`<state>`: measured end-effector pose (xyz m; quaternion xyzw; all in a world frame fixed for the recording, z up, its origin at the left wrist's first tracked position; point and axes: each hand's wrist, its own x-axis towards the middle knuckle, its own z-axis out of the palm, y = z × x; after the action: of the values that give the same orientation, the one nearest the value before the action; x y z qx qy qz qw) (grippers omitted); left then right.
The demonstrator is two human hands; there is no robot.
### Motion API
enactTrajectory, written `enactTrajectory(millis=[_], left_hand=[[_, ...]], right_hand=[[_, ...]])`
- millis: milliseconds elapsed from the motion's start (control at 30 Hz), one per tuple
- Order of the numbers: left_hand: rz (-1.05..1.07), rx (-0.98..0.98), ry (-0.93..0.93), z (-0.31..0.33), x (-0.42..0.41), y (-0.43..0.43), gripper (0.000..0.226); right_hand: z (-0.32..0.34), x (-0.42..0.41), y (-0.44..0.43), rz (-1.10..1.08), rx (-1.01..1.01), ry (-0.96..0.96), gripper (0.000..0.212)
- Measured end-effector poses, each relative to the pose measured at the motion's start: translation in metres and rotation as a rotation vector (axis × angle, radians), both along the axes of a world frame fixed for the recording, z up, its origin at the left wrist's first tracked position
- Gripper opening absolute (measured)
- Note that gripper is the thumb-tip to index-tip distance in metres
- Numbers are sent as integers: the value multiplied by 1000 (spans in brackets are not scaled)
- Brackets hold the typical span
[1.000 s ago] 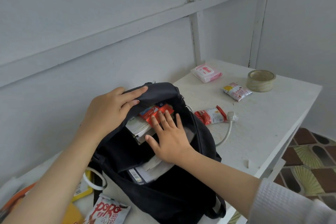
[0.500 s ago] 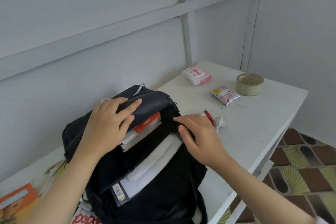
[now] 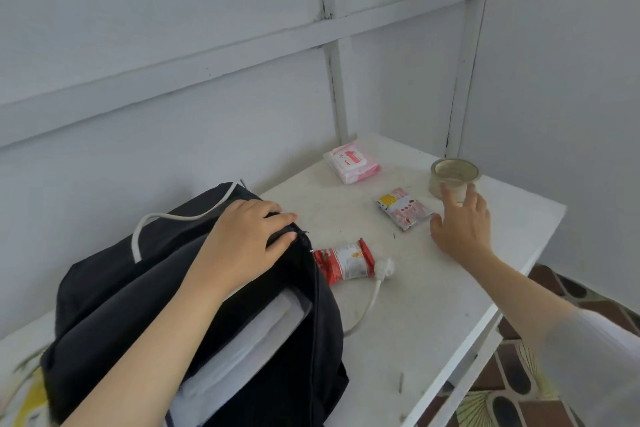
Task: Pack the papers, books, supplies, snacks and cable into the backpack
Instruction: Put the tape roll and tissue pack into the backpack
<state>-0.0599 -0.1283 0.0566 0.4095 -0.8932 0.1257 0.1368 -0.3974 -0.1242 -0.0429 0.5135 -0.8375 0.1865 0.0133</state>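
Note:
A black backpack point(image 3: 114, 291) lies on the white table point(image 3: 433, 305) at the left, its opening showing white papers point(image 3: 249, 333). My left hand point(image 3: 246, 243) grips the backpack's top edge. My right hand point(image 3: 462, 222) is stretched out over the table with fingers spread, its fingertips at the roll of tape point(image 3: 454, 174) and its thumb beside a small red-and-white snack packet point(image 3: 403, 208). Another red snack packet point(image 3: 344, 262) lies by the backpack, next to the white plug of a cable point(image 3: 372, 298). A pink tissue pack point(image 3: 351, 161) sits near the wall.
The table stands in a corner of grey panelled walls. Its right edge drops to a patterned tile floor point(image 3: 512, 371). A colourful book or sheet point(image 3: 20, 388) lies under the backpack at the far left.
My right hand left the backpack opening and reached right across the table to the tape roll. The view swung right; the left hand kept its hold on the backpack's edge.

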Motion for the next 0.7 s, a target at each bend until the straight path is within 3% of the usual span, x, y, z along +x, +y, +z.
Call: enactTrajectory(millis=[267, 467, 700], left_hand=[[26, 50, 71, -1, -1, 2, 40], [5, -22, 72, -5, 3, 9, 39], [-3, -102, 15, -11, 36, 32, 52]], right_hand=[[5, -28, -21, -38, -10, -56, 61], [9, -38, -23, -43, -136, -258, 33], [12, -17, -2, -71, -308, -488, 30]])
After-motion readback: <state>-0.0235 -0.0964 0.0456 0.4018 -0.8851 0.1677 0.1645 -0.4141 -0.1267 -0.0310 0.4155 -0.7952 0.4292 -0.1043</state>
